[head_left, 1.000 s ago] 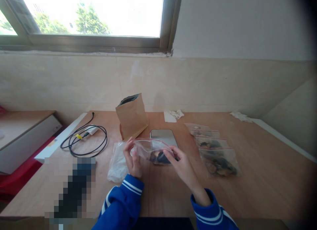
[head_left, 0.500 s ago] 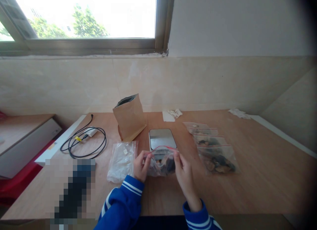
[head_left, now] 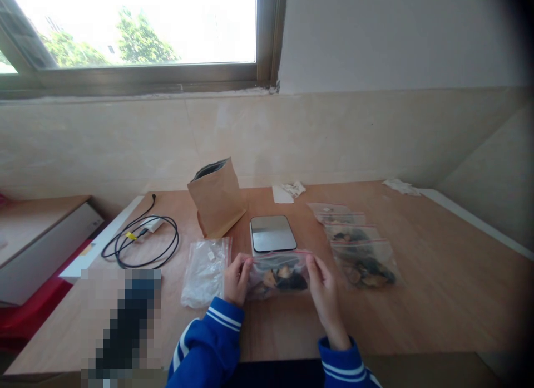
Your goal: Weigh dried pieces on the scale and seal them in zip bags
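A small clear zip bag with a red seal strip holds dark and tan dried pieces. I hold it upright just above the wooden table. My left hand pinches its top left corner. My right hand pinches its top right corner. The seal strip is stretched flat between my fingers. A small silver scale sits right behind the bag.
A stack of empty clear bags lies left of my hands. Several filled zip bags lie in a row on the right. An open brown paper pouch stands behind, a coiled black cable to its left, and crumpled tissue by the wall.
The bag came off the scale toward me and turned upright. My hands moved apart along its top, and the open mouth now lies flat between them.
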Motion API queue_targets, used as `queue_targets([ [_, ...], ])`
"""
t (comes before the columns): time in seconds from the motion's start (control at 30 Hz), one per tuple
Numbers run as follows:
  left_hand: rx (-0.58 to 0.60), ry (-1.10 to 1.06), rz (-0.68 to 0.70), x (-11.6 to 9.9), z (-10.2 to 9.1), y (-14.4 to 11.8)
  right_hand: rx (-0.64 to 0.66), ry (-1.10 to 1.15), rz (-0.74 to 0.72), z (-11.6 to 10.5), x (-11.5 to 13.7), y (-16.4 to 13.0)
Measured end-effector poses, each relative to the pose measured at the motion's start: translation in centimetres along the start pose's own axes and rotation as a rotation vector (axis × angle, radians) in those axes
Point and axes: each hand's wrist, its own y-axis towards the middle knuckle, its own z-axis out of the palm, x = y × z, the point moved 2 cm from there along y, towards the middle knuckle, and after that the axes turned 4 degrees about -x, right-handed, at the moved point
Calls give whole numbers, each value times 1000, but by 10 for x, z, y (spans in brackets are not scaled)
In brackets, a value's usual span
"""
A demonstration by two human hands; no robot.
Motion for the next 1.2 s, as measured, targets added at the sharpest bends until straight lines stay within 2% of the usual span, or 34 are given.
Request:
queue_targets([
  [0.13, 96, -22, 54, 0, -3, 0, -18, 23, 22, -7, -4, 2],
  [0.3, -10, -49, 32, 2, -6, 2, -4, 6, 19, -16, -2, 3],
  [0.5, -81, 25, -17, 3, -6, 4, 22, -70, -64, -23, -5, 3],
  [0.8, -49, 33, 38, 2, -5, 3, -37, -152, -113, -26, -10, 3],
  [1.0, -93, 28, 56, 3, -5, 2, -108, -164, -125, -26, -14, 3],
  [1.2, -98, 38, 99, 6, -4, 1, -110, -133, -91, -25, -13, 2],
])
